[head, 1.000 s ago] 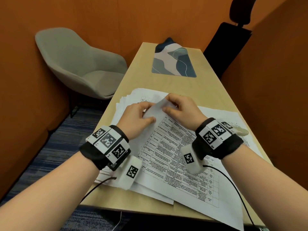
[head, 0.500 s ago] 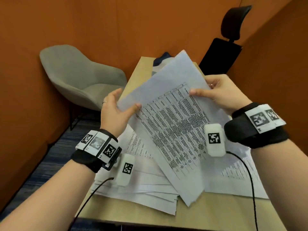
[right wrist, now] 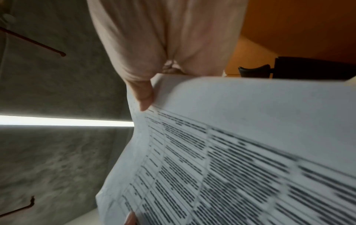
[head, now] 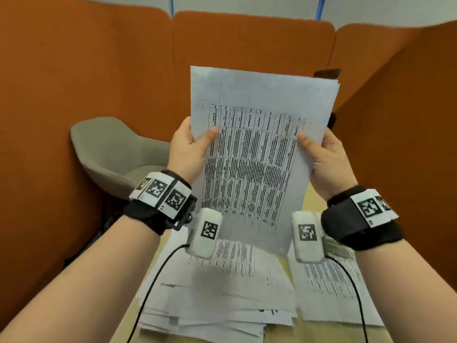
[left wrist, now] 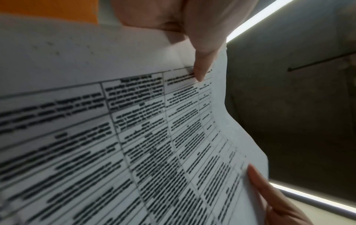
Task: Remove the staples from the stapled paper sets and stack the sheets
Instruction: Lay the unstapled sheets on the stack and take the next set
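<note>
I hold a set of printed sheets [head: 257,154] upright in front of me, printed table facing me. My left hand [head: 190,147] grips its left edge, thumb on the front. My right hand [head: 324,154] grips the right edge the same way. In the left wrist view the left thumb [left wrist: 202,60] presses the paper set [left wrist: 115,137], and the right hand's thumb shows at the far edge. The right wrist view shows the right thumb [right wrist: 142,94] on the sheets [right wrist: 231,152]. No staple is visible. Loose printed sheets [head: 222,288] lie piled on the table below.
A second spread of sheets [head: 331,288] lies on the wooden table [head: 282,334] at the right. A grey chair [head: 113,154] stands at the left, orange partition walls [head: 247,43] surround the booth. Cables run from both wrist units.
Both hands lifted the paper set from the table and turned it upright in front of me. The head view has tilted upward.
</note>
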The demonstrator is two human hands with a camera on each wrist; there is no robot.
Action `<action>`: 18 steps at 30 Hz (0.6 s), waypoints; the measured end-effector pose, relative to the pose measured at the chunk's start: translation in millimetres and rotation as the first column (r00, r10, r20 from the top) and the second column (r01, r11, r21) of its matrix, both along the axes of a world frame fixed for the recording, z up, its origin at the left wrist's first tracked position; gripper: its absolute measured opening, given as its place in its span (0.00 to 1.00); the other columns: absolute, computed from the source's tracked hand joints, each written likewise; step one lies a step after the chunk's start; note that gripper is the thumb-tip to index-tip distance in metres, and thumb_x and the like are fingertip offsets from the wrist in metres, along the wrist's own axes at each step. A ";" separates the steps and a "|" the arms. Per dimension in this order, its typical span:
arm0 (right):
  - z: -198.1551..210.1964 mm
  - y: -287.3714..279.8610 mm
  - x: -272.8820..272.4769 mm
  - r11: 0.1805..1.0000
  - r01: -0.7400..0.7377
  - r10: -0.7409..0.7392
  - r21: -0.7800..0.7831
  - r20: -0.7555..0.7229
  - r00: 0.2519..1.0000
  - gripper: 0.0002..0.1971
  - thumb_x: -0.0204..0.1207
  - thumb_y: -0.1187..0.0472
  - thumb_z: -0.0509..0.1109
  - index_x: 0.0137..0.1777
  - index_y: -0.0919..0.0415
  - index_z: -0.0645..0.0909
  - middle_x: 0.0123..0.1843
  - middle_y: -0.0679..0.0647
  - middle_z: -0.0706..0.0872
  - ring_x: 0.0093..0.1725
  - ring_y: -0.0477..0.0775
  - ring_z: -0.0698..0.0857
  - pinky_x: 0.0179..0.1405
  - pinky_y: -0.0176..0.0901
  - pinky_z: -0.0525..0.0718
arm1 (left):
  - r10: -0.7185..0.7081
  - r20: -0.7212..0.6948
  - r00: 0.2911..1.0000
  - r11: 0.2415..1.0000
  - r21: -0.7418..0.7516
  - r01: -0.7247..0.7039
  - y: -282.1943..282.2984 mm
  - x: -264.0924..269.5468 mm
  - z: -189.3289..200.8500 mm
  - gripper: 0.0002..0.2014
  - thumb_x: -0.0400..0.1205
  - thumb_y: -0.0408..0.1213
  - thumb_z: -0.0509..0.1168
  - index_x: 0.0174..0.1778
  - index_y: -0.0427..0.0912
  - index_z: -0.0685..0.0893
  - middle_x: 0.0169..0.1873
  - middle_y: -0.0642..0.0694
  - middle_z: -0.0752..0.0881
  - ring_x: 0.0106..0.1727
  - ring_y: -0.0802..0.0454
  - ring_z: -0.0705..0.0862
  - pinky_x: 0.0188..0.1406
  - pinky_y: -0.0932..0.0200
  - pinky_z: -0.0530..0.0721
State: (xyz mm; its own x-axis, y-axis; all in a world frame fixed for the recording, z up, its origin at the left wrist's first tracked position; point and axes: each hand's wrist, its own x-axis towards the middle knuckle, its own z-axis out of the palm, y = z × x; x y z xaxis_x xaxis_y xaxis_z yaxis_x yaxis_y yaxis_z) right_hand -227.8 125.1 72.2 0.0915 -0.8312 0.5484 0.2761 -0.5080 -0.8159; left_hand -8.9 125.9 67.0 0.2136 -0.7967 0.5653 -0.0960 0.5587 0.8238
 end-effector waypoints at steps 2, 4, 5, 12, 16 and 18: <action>-8.6 1.3 4.5 0.996 -0.083 0.083 0.031 -0.026 0.996 0.26 0.63 0.55 0.71 0.64 0.48 0.75 0.53 0.43 0.89 0.54 0.47 0.88 0.50 0.44 0.87 | 0.017 0.010 1.000 0.999 0.048 -0.017 -0.2 2.6 -9.4 0.12 0.79 0.35 0.67 0.56 0.45 0.74 0.50 0.54 0.83 0.47 0.66 0.83 0.51 0.71 0.82; -12.6 1.6 10.3 0.987 -0.156 0.158 0.024 -0.081 0.984 0.30 0.69 0.62 0.70 0.70 0.40 0.70 0.57 0.47 0.86 0.54 0.51 0.87 0.50 0.49 0.86 | 0.057 0.053 0.997 0.995 0.084 -0.062 -0.5 4.6 -19.5 0.18 0.79 0.35 0.68 0.62 0.41 0.72 0.52 0.54 0.81 0.48 0.66 0.80 0.45 0.80 0.78; -10.3 2.9 13.6 0.983 -0.184 0.185 0.017 -0.091 0.978 0.31 0.73 0.68 0.66 0.70 0.38 0.68 0.56 0.48 0.86 0.52 0.51 0.87 0.50 0.49 0.87 | 0.076 0.065 0.995 0.993 0.086 -0.082 -0.6 6.1 -21.5 0.19 0.79 0.34 0.68 0.64 0.39 0.72 0.52 0.53 0.81 0.48 0.65 0.80 0.41 0.83 0.76; 4.0 1.8 19.4 0.991 -0.127 0.111 -0.050 -0.250 0.962 0.26 0.75 0.76 0.59 0.51 0.40 0.83 0.50 0.43 0.86 0.47 0.52 0.85 0.53 0.57 0.84 | 0.076 0.042 0.996 0.993 0.085 -0.079 1.9 12.7 -15.3 0.18 0.76 0.34 0.71 0.60 0.42 0.77 0.55 0.49 0.84 0.56 0.54 0.83 0.56 0.62 0.81; 3.8 1.1 22.0 0.995 0.015 -0.048 -0.100 -0.341 0.939 0.24 0.75 0.84 0.55 0.47 0.52 0.77 0.50 0.44 0.79 0.41 0.39 0.84 0.41 0.43 0.86 | 0.064 0.089 0.994 0.985 0.154 -0.078 2.1 12.0 -29.2 0.16 0.74 0.36 0.73 0.56 0.45 0.81 0.55 0.49 0.86 0.58 0.50 0.84 0.63 0.50 0.80; 11.0 1.4 20.2 0.985 0.067 -0.122 -0.159 -0.362 0.924 0.24 0.73 0.85 0.55 0.45 0.53 0.76 0.50 0.44 0.78 0.43 0.35 0.82 0.40 0.38 0.85 | 0.053 0.084 0.995 0.987 0.146 -0.064 3.8 12.9 -25.9 0.10 0.76 0.34 0.72 0.52 0.46 0.83 0.50 0.50 0.87 0.55 0.53 0.85 0.60 0.54 0.81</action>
State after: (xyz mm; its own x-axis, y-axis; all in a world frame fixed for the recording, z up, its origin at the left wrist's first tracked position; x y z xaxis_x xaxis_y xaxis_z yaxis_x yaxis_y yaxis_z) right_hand -207.6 126.5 83.2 0.2347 -0.7628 0.6025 -0.0859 -0.6337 -0.7688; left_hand 4.0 129.7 41.1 0.2215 -0.8604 0.4590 -0.1932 0.4226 0.8855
